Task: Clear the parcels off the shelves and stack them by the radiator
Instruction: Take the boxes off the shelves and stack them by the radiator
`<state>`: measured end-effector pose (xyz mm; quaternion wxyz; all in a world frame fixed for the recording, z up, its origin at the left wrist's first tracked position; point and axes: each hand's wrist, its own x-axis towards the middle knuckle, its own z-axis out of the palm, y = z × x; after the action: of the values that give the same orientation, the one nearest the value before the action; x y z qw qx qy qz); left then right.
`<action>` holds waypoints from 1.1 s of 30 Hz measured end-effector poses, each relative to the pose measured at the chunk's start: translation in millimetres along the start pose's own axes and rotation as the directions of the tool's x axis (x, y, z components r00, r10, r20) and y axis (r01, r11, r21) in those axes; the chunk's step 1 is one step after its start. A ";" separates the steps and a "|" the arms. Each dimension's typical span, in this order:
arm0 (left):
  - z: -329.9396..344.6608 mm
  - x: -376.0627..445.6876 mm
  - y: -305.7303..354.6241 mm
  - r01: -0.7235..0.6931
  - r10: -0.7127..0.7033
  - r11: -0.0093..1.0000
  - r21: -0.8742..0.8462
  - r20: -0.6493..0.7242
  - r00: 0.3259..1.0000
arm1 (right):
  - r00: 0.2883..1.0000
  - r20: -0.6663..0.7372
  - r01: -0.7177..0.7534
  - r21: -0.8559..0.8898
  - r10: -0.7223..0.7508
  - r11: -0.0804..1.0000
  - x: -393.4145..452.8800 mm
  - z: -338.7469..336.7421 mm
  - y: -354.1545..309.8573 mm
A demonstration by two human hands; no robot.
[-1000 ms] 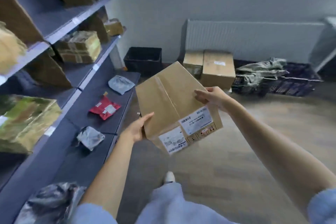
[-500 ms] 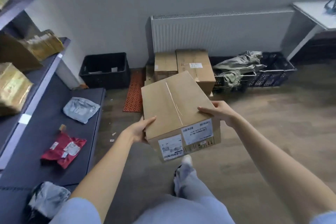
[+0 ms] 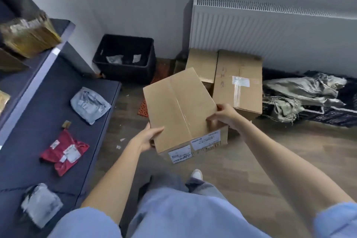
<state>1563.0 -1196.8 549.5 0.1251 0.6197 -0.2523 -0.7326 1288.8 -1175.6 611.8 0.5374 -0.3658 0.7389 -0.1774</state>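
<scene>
So compared to a moment ago the whole view has swung off the racking and closed in on the radiator (image 3: pixel 270 31), with the carried cardboard box (image 3: pixel 179 106) now hanging low over the floor, just short of the parcels already parked there. Going left to right: the dark shelves (image 3: pixel 38 102) still have plenty on them, a gold-wrapped parcel (image 3: pixel 29 36) up top, then a grey mailer bag (image 3: pixel 89 104), a red mailer bag (image 3: pixel 64 150) and another grey one (image 3: pixel 41 204) lower down, so the job's nowhere near done. A black crate (image 3: pixel 125 58) sits in the corner. The left hand (image 3: pixel 147 138) grips the box's near left corner, thumb over the top edge, and the right hand (image 3: pixel 225 116) curls over the right top edge. Past that are the two stacked boxes (image 3: pixel 237 83) by the radiator, then a pile of woven sacks (image 3: pixel 301 92). My worry: both grips are at the near end, so the far end could dip and clip the big box's corner, shoving the stack crooked. Also a foot (image 3: pixel 197 175) is right under the load if it slips.
</scene>
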 end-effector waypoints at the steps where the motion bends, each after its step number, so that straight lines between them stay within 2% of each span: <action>1: -3.4 14.7 5.4 0.002 -0.005 0.997 -0.073 -0.032 0.999 | 1.000 0.005 0.004 -0.041 -0.004 0.999 21.7 0.3 -14.2; 6: -8.0 109.4 31.1 -0.066 -0.028 0.912 -0.405 -0.222 0.975 | 0.994 0.028 0.105 -0.276 -0.102 0.955 158.8 11.8 -63.8; 10: 13.6 198.7 45.5 -0.075 -0.125 0.834 -0.546 -0.319 0.939 | 0.996 0.001 0.084 -0.246 -0.086 0.966 276.7 19.6 -63.2; 14: 28.6 263.4 45.5 -0.075 -0.229 0.749 -0.659 -0.363 0.903 | 0.989 0.124 0.108 -0.280 -0.075 0.954 363.2 25.1 -61.8; 18: 38.5 312.5 44.3 -0.054 -0.340 0.684 -0.728 -0.384 0.858 | 0.959 0.281 0.146 -0.370 -0.039 0.917 428.6 28.6 -63.1; 21: 53.9 359.2 49.1 -0.028 -0.395 0.690 -0.723 -0.409 0.822 | 0.940 0.340 0.148 -0.363 -0.017 0.920 483.6 25.4 -50.3; 26: 99.4 438.4 56.0 -0.030 -0.404 0.709 -0.705 -0.441 0.801 | 0.968 0.238 0.016 -0.389 0.084 0.921 566.9 -0.4 -5.7; 31: 162.5 468.5 50.8 0.066 -0.435 0.689 -0.722 -0.339 0.834 | 0.950 0.203 -0.115 -0.480 0.237 0.870 604.0 -40.9 45.0; 33: 178.3 471.5 50.2 0.151 -0.472 0.668 -0.728 -0.258 0.843 | 0.950 0.200 -0.111 -0.496 0.238 0.861 605.7 -49.5 53.1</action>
<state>1288.7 -1434.6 196.1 0.2650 0.7077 0.1815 -0.6293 1130.7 -1589.5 192.4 0.5345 -0.4379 0.7146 0.1088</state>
